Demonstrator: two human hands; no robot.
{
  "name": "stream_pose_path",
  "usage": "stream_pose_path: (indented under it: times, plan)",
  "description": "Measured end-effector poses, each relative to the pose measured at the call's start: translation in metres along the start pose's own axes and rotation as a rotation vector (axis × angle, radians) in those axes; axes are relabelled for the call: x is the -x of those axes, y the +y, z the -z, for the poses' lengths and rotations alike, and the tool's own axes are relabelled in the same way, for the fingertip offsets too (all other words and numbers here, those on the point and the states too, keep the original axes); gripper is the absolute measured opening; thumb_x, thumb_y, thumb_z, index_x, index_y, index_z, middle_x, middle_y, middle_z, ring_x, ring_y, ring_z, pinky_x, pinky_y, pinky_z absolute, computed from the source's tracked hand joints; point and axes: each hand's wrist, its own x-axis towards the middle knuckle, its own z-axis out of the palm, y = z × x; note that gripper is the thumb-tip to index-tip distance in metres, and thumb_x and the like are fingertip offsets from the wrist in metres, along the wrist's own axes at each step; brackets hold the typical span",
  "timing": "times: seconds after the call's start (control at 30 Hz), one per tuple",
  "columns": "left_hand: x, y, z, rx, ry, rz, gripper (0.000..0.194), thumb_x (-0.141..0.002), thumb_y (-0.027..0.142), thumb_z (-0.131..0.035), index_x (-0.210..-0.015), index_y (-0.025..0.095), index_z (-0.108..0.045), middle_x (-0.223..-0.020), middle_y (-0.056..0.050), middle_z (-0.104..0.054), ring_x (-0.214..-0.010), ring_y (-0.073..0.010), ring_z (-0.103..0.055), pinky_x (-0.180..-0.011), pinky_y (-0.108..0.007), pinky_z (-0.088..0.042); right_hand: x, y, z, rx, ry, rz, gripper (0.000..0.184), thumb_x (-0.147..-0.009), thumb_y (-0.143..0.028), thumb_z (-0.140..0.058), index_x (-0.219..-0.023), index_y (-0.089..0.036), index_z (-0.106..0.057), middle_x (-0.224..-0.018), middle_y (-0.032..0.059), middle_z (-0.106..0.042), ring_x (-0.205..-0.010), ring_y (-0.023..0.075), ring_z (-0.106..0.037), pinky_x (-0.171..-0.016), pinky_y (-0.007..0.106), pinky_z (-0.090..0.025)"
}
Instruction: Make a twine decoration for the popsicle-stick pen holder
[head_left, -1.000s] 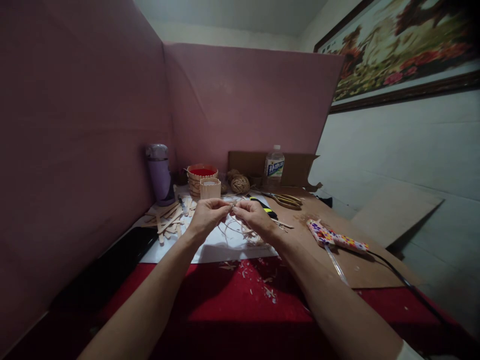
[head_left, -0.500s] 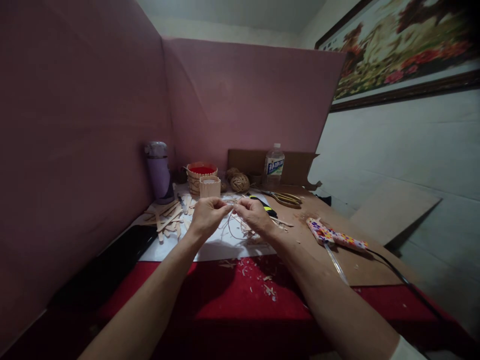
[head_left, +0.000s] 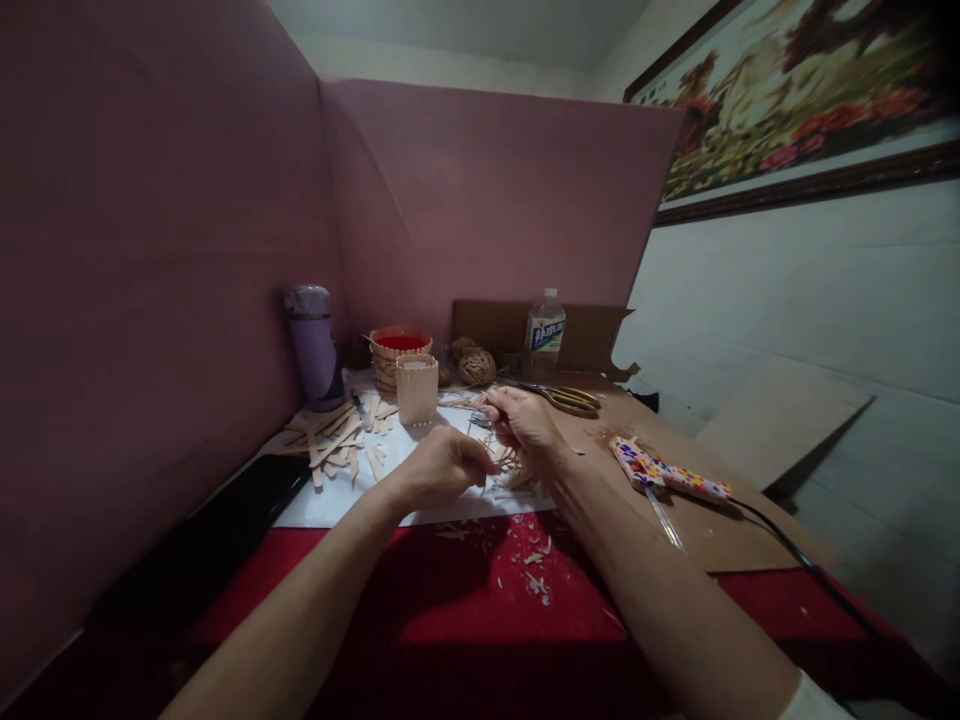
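My left hand (head_left: 442, 468) hovers low over the white sheet (head_left: 330, 500), fingers curled and pinched on a thin strand of twine that is hard to see. My right hand (head_left: 523, 422) sits a little farther back, fingers pinched on the same twine near a heap of wood scraps (head_left: 511, 470). A small cup built of wooden sticks (head_left: 417, 390) stands upright just beyond my hands. Loose wooden sticks (head_left: 336, 440) lie scattered to the left of it.
At the back stand a purple flask (head_left: 311, 345), a red-filled stick basket (head_left: 397, 352), twine balls (head_left: 477, 366) and a water bottle (head_left: 545, 332). Scissors (head_left: 571, 399) and a patterned glue gun (head_left: 664, 475) lie on cardboard at right. A black phone (head_left: 225, 520) lies left. Pink boards wall the desk.
My hands have separated: the left dropped down toward me over the sheet, while the right moved slightly back and right. The stick cup, hidden partly before, is now in full view.
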Motion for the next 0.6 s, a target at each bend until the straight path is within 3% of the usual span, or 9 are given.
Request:
stream_pose_path:
  times: [0.1, 0.17, 0.2, 0.27, 0.33, 0.5, 0.6]
  plan:
    - [-0.001, 0.008, 0.008, 0.085, 0.35, -0.037, 0.015, -0.06, 0.007, -0.051, -0.061, 0.015, -0.064, -0.056, 0.0, -0.06, -0.051, -0.009, -0.051, -0.049, -0.019, -0.038, -0.002, 0.004, -0.001, 0.102, 0.01, 0.09, 0.023, -0.069, -0.038, -0.056, -0.066, -0.017, -0.047, -0.049, -0.0077, -0.037, -0.036, 0.0035, -0.022, -0.034, 0.019, -0.014]
    - [-0.003, 0.01, 0.011, 0.267, 0.523, 0.027, 0.011, -0.062, 0.011, -0.056, -0.071, 0.015, -0.061, -0.064, 0.001, -0.06, -0.042, -0.0054, -0.046, -0.041, -0.019, -0.033, -0.003, 0.009, -0.004, 0.21, -0.015, 0.166, 0.024, -0.072, -0.038, -0.054, -0.064, -0.017, -0.047, -0.049, -0.0066, -0.038, -0.039, 0.0046, -0.025, -0.036, 0.02, -0.017]
    - [-0.004, 0.01, 0.013, 0.374, 0.52, 0.081, 0.017, -0.062, 0.014, -0.059, -0.079, 0.015, -0.06, -0.07, 0.0, -0.061, -0.038, -0.0043, -0.043, -0.037, -0.019, -0.03, -0.003, 0.011, -0.005, 0.261, -0.035, 0.203, 0.024, -0.073, -0.038, -0.053, -0.063, -0.017, -0.047, -0.05, -0.0061, -0.038, -0.041, 0.0052, -0.027, -0.038, 0.02, -0.019]
    - [-0.005, 0.007, 0.014, 0.561, 0.406, 0.186, 0.034, -0.06, 0.018, -0.066, -0.093, 0.015, -0.056, -0.075, -0.002, -0.062, -0.034, -0.0048, -0.044, -0.032, -0.018, -0.023, -0.002, 0.015, -0.008, 0.351, -0.082, 0.271, 0.025, -0.075, -0.037, -0.051, -0.062, -0.017, -0.047, -0.051, -0.0053, -0.038, -0.045, 0.0066, -0.03, -0.042, 0.02, -0.024]
    - [-0.004, 0.004, 0.015, 0.665, 0.308, 0.238, 0.04, -0.057, 0.017, -0.07, -0.094, 0.012, -0.057, -0.071, -0.003, -0.06, -0.039, -0.0085, -0.051, -0.032, -0.018, -0.025, 0.0, 0.017, -0.009, 0.435, -0.131, 0.332, 0.025, -0.078, -0.036, -0.048, -0.062, -0.017, -0.048, -0.054, -0.0043, -0.04, -0.051, 0.0078, -0.033, -0.046, 0.021, -0.027]
    - [-0.002, 0.0, 0.021, 0.78, 0.167, 0.303, 0.025, -0.055, 0.01, -0.07, -0.079, 0.007, -0.064, -0.066, -0.005, -0.06, -0.052, -0.0094, -0.058, -0.041, -0.017, -0.035, 0.004, 0.016, -0.01, 0.572, -0.166, 0.421, 0.025, -0.08, -0.034, -0.045, -0.064, -0.016, -0.052, -0.059, -0.0029, -0.043, -0.057, 0.0091, -0.037, -0.052, 0.021, -0.029]
    - [-0.003, 0.0, 0.02, 0.717, 0.205, 0.334, 0.017, -0.054, 0.009, -0.067, -0.071, 0.007, -0.065, -0.06, -0.004, -0.06, -0.051, -0.0096, -0.057, -0.046, -0.019, -0.039, 0.004, 0.016, -0.009, 0.603, -0.178, 0.396, 0.027, -0.08, -0.035, -0.046, -0.061, -0.016, -0.05, -0.055, -0.0036, -0.042, -0.053, 0.0086, -0.036, -0.049, 0.021, -0.027]
